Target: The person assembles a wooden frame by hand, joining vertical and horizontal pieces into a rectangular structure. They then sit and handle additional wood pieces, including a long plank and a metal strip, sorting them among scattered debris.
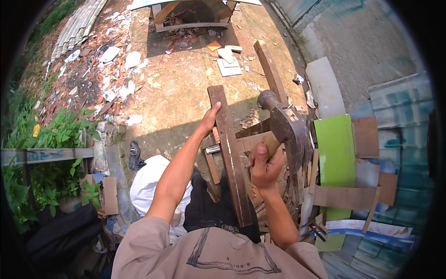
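Observation:
My left hand (210,120) is closed around the left edge of a long brown wooden plank (229,156), its thumb lying against the upper part. The plank stands at a slant before my body, its lower end near my waist. In my right hand (267,167) is a claw hammer (289,126), gripped close below its dark metal head. The hammer is raised to the right of the plank, apart from it. Most of its wooden handle is hidden by my fingers. Behind the plank, wooden pieces (254,142) are partly covered by it and my hand.
Another wooden beam (269,69) extends away beyond the hammer. Scraps of board (228,63) and litter (116,69) lie on the ground ahead. A green panel (334,162) leans at the right. To my left are a white sack (151,181) and leafy plants (60,135).

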{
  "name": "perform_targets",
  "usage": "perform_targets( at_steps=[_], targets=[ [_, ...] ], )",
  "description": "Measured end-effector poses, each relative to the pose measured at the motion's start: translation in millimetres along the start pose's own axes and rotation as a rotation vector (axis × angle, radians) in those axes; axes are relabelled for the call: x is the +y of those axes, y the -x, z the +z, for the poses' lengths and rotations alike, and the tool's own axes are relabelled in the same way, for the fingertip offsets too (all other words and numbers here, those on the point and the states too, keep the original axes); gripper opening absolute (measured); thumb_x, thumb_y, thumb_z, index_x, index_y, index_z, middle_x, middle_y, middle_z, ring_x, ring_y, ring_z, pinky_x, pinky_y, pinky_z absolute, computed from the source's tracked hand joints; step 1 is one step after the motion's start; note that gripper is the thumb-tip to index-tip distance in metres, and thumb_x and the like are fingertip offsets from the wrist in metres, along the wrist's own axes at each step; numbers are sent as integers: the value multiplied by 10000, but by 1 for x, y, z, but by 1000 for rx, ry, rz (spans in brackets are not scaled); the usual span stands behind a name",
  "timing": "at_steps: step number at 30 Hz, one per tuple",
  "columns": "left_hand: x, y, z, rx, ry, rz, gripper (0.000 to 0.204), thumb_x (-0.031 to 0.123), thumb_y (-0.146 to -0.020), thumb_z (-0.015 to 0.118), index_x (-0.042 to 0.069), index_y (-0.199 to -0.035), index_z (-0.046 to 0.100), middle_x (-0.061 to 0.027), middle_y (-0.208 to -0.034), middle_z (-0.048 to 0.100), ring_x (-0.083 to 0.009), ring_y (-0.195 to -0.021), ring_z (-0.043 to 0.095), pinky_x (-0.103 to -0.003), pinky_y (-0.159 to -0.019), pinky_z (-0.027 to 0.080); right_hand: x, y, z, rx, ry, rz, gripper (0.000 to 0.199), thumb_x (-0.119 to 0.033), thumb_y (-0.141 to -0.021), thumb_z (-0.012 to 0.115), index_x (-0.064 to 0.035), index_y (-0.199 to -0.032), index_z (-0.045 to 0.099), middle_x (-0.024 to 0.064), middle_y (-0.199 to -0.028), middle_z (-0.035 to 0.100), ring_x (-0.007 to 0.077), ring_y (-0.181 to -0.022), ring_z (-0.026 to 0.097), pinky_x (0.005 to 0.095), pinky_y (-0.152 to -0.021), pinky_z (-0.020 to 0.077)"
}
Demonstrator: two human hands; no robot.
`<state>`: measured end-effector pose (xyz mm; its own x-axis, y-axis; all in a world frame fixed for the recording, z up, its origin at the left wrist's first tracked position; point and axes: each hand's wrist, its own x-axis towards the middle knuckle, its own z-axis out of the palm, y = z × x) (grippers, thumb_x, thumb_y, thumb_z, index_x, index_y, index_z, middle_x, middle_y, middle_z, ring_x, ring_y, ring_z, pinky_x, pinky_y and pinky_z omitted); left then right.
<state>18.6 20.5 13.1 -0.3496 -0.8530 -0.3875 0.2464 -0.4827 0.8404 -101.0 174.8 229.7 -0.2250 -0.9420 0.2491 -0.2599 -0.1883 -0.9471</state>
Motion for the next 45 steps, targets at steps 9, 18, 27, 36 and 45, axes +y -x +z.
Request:
perform_targets(
  at_steps=[9, 18, 27, 36, 45],
  targets=[
    [-4, -9, 0, -2, 92, -5, 757, 572, -945, 492, -73, -1343, 487, -169, -1301, 571, -242, -1156, 555, -347, -1012, 404, 41, 18, 0, -308, 557, 490, 394, -358, -960, 553, 22, -1064, 568, 340, -837, 630, 525, -859, 607, 550, -738, 473],
    [-7, -11, -1, -15, 156, 8, 691, 541, -942, 529, -70, -1264, 546, -146, -1202, 622, -222, -1064, 595, -334, -947, 446, 42, -1, 9, -324, 566, 410, 403, -380, -981, 550, 18, -1019, 600, 247, -753, 636, 390, -728, 651, 455, -677, 483],
    [-7, -17, 9, 45, 86, 40, 743, 573, -941, 502, -73, -1306, 524, -161, -1251, 608, -238, -1123, 576, -335, -992, 416, 66, 21, 5, 16, 371, -110, 416, -389, -994, 534, 22, -936, 511, 81, -593, 544, 202, -495, 555, 346, -456, 409],
    [-15, -25, -2, -38, 123, 28, 685, 562, -951, 483, -37, -1278, 531, -149, -1169, 634, -216, -1029, 616, -340, -925, 472, 63, 26, 6, -194, 500, 377, 376, -345, -972, 547, 28, -1015, 546, 315, -775, 623, 517, -807, 611, 534, -707, 473],
    [-24, -27, -18, -22, 141, 0, 742, 578, -936, 508, -42, -1342, 499, -136, -1230, 606, -219, -1108, 571, -335, -986, 421, 18, -7, 4, -221, 420, 263, 369, -345, -974, 564, 18, -1043, 566, 208, -720, 621, 380, -680, 611, 449, -621, 474]
  ],
)
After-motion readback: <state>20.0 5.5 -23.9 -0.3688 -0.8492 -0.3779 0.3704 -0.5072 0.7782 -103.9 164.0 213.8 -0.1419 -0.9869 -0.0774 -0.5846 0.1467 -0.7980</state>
